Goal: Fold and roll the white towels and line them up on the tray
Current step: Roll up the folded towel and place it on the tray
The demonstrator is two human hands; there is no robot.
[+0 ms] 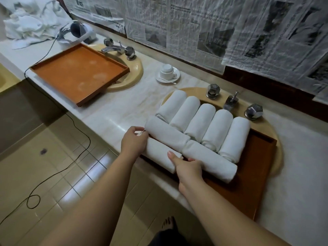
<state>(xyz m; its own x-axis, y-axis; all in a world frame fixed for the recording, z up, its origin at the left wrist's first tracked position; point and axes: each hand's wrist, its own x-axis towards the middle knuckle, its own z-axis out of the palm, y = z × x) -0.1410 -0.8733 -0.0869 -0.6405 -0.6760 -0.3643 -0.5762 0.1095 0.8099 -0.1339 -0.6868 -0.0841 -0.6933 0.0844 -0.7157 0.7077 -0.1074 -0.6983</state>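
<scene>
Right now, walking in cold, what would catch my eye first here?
First, the white rolled towels packed side by side on a brown tray set over the right-hand sink, with the left hand and right hand on the nearest roll. Next, the empty orange tray over the left sink, and the newspaper sheets covering the wall behind.

Dim rm, soft blur, wide-angle edge warp

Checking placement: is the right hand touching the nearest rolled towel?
Touching. The head view shows the right hand with its thumb lying on the nearest rolled towel's end.
</scene>
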